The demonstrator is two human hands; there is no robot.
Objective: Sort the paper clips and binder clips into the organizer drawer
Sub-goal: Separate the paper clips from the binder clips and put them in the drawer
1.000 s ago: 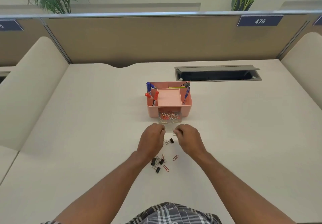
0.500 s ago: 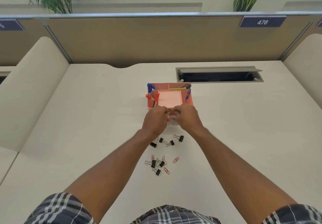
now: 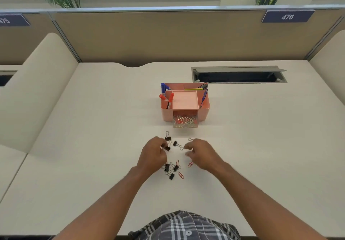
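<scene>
The clear little drawer point(image 3: 185, 122) stands pulled out from the pink plastic desk organizer point(image 3: 184, 101), holding a heap of red and silver paper clips, so part of the sorting looks done. Plenty left on the pale counter point(image 3: 93, 146): small black binder clips point(image 3: 175, 143) by the hands, more clips nearer the person, red paper clips point(image 3: 180, 174) among them. Left hand point(image 3: 153, 154) pinches shut on one black binder clip point(image 3: 167, 148). Right hand point(image 3: 202, 153), grip curled, seems to nip a wire handle; I can't tell for sure.
</scene>
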